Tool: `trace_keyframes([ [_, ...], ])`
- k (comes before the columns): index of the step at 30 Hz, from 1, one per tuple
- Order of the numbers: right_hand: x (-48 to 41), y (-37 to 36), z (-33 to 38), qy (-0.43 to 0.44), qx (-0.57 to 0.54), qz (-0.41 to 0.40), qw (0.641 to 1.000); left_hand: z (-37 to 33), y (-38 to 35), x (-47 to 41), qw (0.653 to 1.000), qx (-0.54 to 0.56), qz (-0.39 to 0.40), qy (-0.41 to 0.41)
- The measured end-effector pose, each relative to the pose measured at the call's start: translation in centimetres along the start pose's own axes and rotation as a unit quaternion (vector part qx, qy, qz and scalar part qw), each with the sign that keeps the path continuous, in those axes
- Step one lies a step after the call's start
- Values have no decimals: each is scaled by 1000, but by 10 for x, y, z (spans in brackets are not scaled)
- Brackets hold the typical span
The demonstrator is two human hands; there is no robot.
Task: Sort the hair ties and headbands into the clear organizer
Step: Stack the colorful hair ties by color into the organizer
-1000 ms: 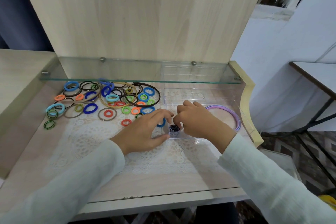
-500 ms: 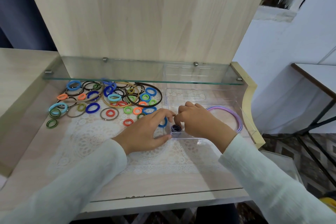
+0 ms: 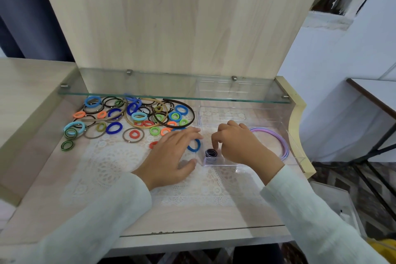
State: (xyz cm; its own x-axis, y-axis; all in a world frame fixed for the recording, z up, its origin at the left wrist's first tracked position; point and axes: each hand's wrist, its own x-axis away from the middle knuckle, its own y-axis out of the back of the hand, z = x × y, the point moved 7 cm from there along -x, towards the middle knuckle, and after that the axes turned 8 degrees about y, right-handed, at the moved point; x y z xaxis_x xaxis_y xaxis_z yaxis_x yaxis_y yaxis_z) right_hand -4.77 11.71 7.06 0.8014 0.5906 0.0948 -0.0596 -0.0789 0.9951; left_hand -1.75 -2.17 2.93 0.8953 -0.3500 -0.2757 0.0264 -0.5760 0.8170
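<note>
A clear organizer (image 3: pixel 252 162) sits at the right of the desk. Purple headbands (image 3: pixel 278 138) lie in its right part. A small stack of black-and-white striped hair ties (image 3: pixel 211 154) stands in its front left corner. My right hand (image 3: pixel 237 143) hovers over that corner with its fingers bent down, the index fingertip at the top of the stack. My left hand (image 3: pixel 171 154) rests flat on the lace mat just left of the organizer, holding nothing. A blue hair tie (image 3: pixel 194 145) lies under its fingertips. Several coloured hair ties and thin headbands (image 3: pixel 137 117) lie in a pile at the back left.
A glass shelf (image 3: pixel 171 90) runs across the back above the pile and the organizer's far end. A wooden back panel (image 3: pixel 171 17) rises behind it. The white lace mat (image 3: pixel 120 167) covers the desk's middle. The desk's raised right edge (image 3: pixel 297 118) borders the organizer.
My left hand has let go of the striped ties and drawn back to the left, fingers spread on the mat. My right hand stays over the organizer's corner.
</note>
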Motion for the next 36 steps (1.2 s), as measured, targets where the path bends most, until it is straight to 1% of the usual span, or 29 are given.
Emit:
trace_keyframes([
  [3,-2,5,-2,-52,-20,-63,996,14,9,5,997,-35,-61,46],
  [6,-6,11,7,-88,-83,-172,978,29,21,10,987,-61,-112,95],
  [8,-12,12,24,-83,-132,-231,960,41,28,15,981,-82,-121,130],
  [10,-21,10,45,-65,-152,-261,951,55,31,18,974,-110,-110,163],
  [14,-40,-1,82,-38,-114,-257,959,73,36,29,963,-159,-77,203],
  [16,-48,-11,90,-44,-101,-248,963,80,39,35,958,-179,-61,217],
  [19,-55,-26,92,-76,-74,-203,973,90,43,45,948,-202,-32,244],
  [22,-57,-31,91,-94,-57,-188,976,100,50,57,935,-221,-48,273],
  [24,-59,-31,91,-101,-64,-185,975,107,56,66,923,-235,-64,297],
  [27,-61,-32,92,-100,-70,-169,978,118,69,77,906,-249,-100,327],
  [29,-63,-32,92,-101,-72,-159,979,128,77,84,893,-256,-105,356],
  [32,-65,-31,92,-103,-89,-176,975,140,85,95,879,-246,-103,396],
  [35,-67,-32,92,-107,-97,-181,973,149,88,106,860,-212,-104,453],
  [36,-68,-32,91,-108,-101,-188,971,151,86,108,858,-203,-103,460],
])
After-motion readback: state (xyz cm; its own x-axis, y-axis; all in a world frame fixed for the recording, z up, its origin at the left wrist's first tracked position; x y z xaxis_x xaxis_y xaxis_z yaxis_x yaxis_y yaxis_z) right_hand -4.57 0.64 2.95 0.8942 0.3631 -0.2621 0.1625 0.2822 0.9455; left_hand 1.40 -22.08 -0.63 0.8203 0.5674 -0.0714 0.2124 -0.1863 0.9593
